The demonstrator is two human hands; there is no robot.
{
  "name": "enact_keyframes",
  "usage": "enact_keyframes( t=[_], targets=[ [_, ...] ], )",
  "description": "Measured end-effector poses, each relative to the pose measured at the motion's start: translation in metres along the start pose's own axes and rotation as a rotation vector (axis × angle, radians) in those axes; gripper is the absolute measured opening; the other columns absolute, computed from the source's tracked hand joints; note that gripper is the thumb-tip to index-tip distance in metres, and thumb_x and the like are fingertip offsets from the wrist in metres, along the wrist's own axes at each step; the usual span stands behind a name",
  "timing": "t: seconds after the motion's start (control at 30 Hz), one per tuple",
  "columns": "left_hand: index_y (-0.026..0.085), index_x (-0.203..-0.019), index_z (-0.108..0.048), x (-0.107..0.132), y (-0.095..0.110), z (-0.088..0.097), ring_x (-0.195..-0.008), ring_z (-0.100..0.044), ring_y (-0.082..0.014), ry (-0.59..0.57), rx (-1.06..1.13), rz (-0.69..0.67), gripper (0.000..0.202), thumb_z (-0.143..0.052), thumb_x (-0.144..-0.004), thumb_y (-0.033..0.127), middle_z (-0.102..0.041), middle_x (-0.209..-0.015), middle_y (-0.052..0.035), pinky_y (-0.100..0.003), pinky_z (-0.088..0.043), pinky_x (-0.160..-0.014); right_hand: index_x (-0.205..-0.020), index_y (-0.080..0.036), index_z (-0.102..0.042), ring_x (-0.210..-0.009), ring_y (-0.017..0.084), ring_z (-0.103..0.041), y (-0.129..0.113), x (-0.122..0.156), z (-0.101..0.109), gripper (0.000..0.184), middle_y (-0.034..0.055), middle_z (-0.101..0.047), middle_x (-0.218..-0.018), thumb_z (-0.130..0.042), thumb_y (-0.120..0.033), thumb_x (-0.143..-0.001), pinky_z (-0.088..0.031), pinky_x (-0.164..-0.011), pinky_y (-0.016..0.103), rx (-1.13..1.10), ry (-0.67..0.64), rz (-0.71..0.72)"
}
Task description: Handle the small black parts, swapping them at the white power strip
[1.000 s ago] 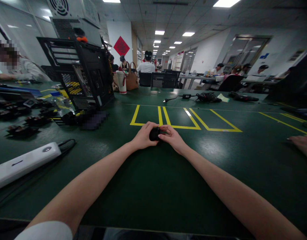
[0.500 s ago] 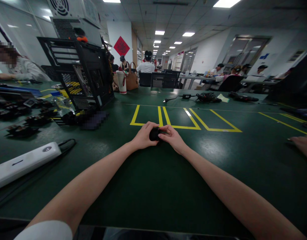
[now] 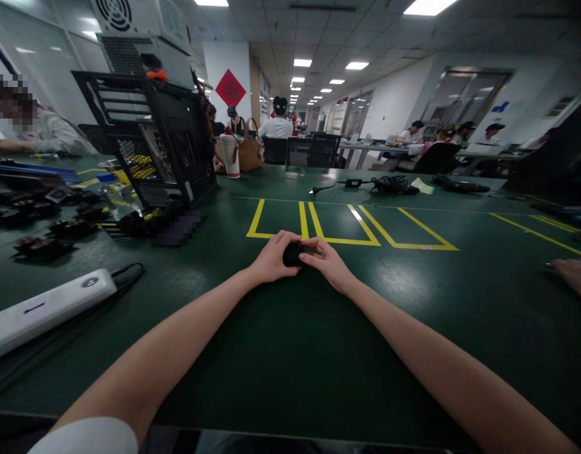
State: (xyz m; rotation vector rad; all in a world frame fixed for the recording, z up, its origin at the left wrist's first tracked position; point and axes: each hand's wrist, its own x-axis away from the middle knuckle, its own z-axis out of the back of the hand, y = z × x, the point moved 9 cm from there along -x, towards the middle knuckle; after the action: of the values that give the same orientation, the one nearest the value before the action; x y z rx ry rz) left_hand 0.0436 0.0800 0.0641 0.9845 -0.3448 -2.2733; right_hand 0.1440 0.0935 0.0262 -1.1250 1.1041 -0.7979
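Note:
Both my hands meet on the green table point(image 3: 290, 353), just in front of the yellow floor-tape boxes point(image 3: 319, 227). My left hand point(image 3: 271, 257) curls its fingers round a small black object point(image 3: 293, 253). My right hand point(image 3: 326, 260) grips the same black object from the other side, fingers bent over its top. What the object is cannot be made out; most of it is hidden between my fingers.
An open black computer case point(image 3: 153, 139) stands at the back left, with several dark parts point(image 3: 45, 221) beside it. A white power strip point(image 3: 45, 309) lies near left. Cables and an adapter point(image 3: 389, 184) lie at the back. Another person's hand point(image 3: 574, 274) rests at the right edge.

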Motion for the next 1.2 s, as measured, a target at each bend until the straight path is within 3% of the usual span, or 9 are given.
enact_keyframes(
  t=[0.3,0.5,0.63,0.73,0.9,1.07,1.2],
  targets=[
    [0.022,-0.109,-0.042,0.0,0.0,0.0,-0.1,-0.045,-0.0224,-0.017,0.005,0.011,0.055,-0.065,-0.059,0.02,-0.045,-0.107,-0.0052,-0.04,-0.04,-0.086,-0.102,-0.02,-0.048,-0.1,0.016,-0.053,0.0,0.0,-0.001,0.038,0.0045,-0.053,-0.107,-0.059,-0.015,-0.065,-0.038,-0.093,0.037,-0.009,-0.014,-0.011],
    [0.023,-0.111,-0.041,0.001,-0.001,0.001,-0.101,-0.045,-0.0225,-0.014,0.027,0.029,0.056,-0.065,-0.06,0.02,-0.044,-0.108,-0.0053,-0.041,-0.039,-0.086,-0.097,-0.018,-0.046,-0.098,0.017,-0.053,0.007,-0.002,0.009,0.035,0.0036,-0.054,-0.1,-0.051,-0.007,-0.063,-0.039,-0.091,0.038,0.232,0.071,0.009],
    [0.022,-0.111,-0.041,0.0,-0.01,0.003,-0.101,-0.047,-0.0223,-0.017,0.048,0.097,0.057,-0.066,-0.06,0.024,-0.045,-0.109,-0.0057,-0.041,-0.041,-0.085,-0.106,-0.018,-0.046,-0.104,0.019,-0.048,0.001,0.002,0.009,0.039,0.0057,-0.05,-0.108,-0.053,-0.016,-0.067,-0.034,-0.095,0.041,0.471,0.047,0.03],
    [0.021,-0.109,-0.042,0.0,-0.03,0.002,-0.099,-0.049,-0.0225,-0.025,0.09,0.22,0.056,-0.067,-0.06,0.029,-0.047,-0.109,-0.0066,-0.042,-0.042,-0.084,-0.11,-0.019,-0.046,-0.107,0.022,-0.045,0.0,0.006,0.01,0.048,0.0074,-0.048,-0.112,-0.06,-0.025,-0.065,-0.033,-0.095,0.043,0.619,-0.014,-0.006],
    [0.018,-0.106,-0.044,0.002,-0.055,-0.004,-0.097,-0.052,-0.0222,-0.048,0.18,0.348,0.055,-0.068,-0.06,0.036,-0.051,-0.107,-0.008,-0.041,-0.043,-0.082,-0.109,-0.019,-0.048,-0.105,0.023,-0.047,0.005,0.004,0.024,0.047,0.0087,-0.05,-0.11,-0.062,-0.023,-0.065,-0.034,-0.093,0.045,0.722,0.013,-0.019],
    [0.019,-0.105,-0.044,0.001,-0.057,-0.004,-0.098,-0.051,-0.0225,-0.031,0.17,0.365,0.056,-0.068,-0.059,0.037,-0.051,-0.107,-0.0077,-0.041,-0.042,-0.083,-0.106,-0.018,-0.05,-0.101,0.021,-0.051,0.01,-0.004,0.027,0.043,0.0075,-0.054,-0.106,-0.063,-0.023,-0.065,-0.036,-0.091,0.045,0.726,0.028,-0.002],
    [0.018,-0.105,-0.044,0.001,-0.047,-0.005,-0.099,-0.051,-0.023,-0.066,0.198,0.383,0.053,-0.067,-0.06,0.035,-0.051,-0.108,-0.0083,-0.042,-0.042,-0.084,-0.105,-0.017,-0.05,-0.1,0.022,-0.051,0.002,0.0,0.024,0.041,0.0081,-0.055,-0.105,-0.062,-0.023,-0.066,-0.037,-0.089,0.045,0.765,0.07,-0.001]
  ],
)
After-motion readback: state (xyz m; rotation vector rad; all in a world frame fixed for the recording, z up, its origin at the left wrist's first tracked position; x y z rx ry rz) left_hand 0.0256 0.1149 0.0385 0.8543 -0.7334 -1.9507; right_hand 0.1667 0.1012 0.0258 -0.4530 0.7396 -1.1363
